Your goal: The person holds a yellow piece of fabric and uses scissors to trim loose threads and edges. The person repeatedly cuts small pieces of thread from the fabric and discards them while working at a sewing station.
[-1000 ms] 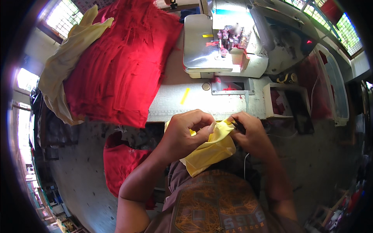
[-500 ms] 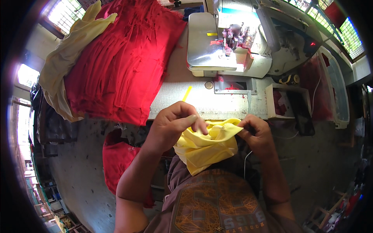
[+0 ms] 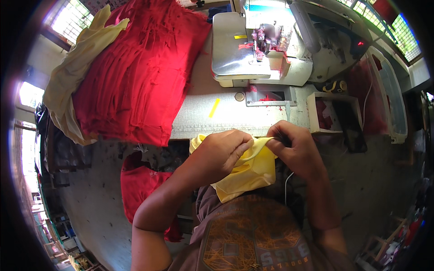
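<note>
Yellow fabric piece (image 3: 246, 174): held above lap, at tabletop (image 3: 235, 113) edge. Left hand (image 3: 221, 156) grip clenched on its bunched top; right hand (image 3: 296, 147) grip pinching its upper edge. Beyond: sewing machine (image 3: 257, 45), red fabric stack (image 3: 140, 77).

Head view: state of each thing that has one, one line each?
yellow fabric piece: bunched, held in front of the body by both hands.
left hand: closed on the fabric.
right hand: pinching the fabric's upper edge.
red fabric stack: piled on the table, hanging over its edge.
pale yellow cloth: draped beside the red stack.
sewing machine: nothing under its needle.
</note>
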Motion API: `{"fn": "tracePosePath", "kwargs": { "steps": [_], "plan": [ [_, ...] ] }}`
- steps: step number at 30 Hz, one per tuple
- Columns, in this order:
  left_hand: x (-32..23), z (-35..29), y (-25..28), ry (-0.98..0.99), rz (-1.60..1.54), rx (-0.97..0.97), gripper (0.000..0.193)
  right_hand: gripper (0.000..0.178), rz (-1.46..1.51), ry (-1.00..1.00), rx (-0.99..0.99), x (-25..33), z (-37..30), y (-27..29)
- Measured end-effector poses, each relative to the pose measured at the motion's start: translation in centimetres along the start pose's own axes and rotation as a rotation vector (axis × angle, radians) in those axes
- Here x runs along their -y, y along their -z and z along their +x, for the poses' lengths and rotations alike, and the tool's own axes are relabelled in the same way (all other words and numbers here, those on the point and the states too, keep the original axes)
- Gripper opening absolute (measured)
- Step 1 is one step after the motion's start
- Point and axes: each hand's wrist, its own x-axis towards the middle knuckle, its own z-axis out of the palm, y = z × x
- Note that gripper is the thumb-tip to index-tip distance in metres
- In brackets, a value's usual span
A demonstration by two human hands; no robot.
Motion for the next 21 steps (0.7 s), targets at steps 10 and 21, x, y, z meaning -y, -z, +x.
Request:
{"fn": "tracePosePath", "kwargs": {
  "steps": [10,21],
  "plan": [
    [0.6,0.3,0.5,0.059,-0.003,0.133,0.016,0.018,-0.055,0.022,0.060,0.4,1.1,0.1],
    [3.1,0.9,1.2,0.574,-1.076,0.254,0.024,0.013,-0.062,0.232,-0.150,0.0,0.5,-0.4]
  ]
}}
